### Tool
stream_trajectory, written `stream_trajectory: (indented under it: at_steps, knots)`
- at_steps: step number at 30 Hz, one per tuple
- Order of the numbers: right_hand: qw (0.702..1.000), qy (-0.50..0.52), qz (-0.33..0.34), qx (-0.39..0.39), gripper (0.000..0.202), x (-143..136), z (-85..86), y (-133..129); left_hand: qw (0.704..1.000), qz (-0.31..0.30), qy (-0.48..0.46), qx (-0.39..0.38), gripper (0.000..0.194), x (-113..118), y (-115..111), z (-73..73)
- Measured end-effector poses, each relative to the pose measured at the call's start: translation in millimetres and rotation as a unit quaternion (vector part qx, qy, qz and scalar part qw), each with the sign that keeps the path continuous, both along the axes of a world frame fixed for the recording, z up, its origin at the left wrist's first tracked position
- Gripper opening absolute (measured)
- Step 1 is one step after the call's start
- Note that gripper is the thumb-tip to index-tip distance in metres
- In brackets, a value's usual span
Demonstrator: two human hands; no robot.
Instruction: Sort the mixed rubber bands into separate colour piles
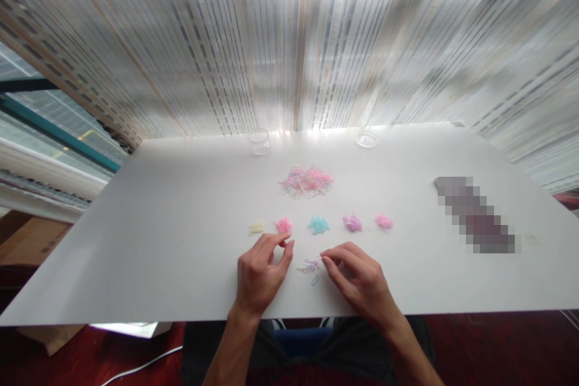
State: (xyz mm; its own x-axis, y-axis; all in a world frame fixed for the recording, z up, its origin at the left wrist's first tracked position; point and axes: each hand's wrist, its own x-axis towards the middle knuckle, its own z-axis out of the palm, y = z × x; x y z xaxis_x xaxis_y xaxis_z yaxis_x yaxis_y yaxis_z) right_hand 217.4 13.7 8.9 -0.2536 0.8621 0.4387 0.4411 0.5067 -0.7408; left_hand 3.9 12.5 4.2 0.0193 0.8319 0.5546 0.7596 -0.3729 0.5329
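My left hand [260,271] is curled just in front of a pink pile [283,225] of small paper clips. Its thumb and index tips are slightly apart, with nothing visible between them. Thumb and index finger of my right hand [359,277] pinch what looks like a pale paper clip, though it is too small to make out clearly. Beside those fingertips lies a loose cluster of mixed pastel paper clips [309,266]. A single bluish paper clip [315,280] rests nearer to me.
In a row lie yellow [257,227], turquoise [319,224], purple [352,222] and light pink [384,221] piles. Behind them spreads a large mixed pile [307,181]. A clear cup [260,142] and a clear lid-like dish [366,140] stand at the back. A blurred-out object [474,215] lies right.
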Motion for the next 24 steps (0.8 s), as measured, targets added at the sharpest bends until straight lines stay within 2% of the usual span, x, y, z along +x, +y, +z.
stream_trajectory:
  at_steps: [3, 5, 11, 16, 24]
  knots:
    - [1.0, 0.0, -0.012, 0.008, 0.012, 0, -0.8, 0, 0.991, -0.125, 0.0, -0.037, 0.009, -1, -3, 3.5]
    - [1.0, -0.003, -0.017, 0.012, 0.012, -1, -1.7, 1, 0.986, -0.158, 0.008, -0.048, 0.006, -1, -4, 5.3]
    - [0.999, -0.042, 0.001, 0.026, 0.022, -1, -7.1, 1, 0.983, -0.154, 0.068, -0.076, 0.02, 0, -4, 4.9]
    - [0.997, -0.078, 0.018, 0.014, 0.034, -1, -10.0, 0, 0.982, -0.15, 0.083, -0.084, 0.014, 0, -4, 1.3]
    - [0.995, -0.098, 0.023, 0.007, 0.023, -2, -10.0, 1, 0.981, -0.157, 0.064, -0.094, 0.012, -1, -4, -1.4]
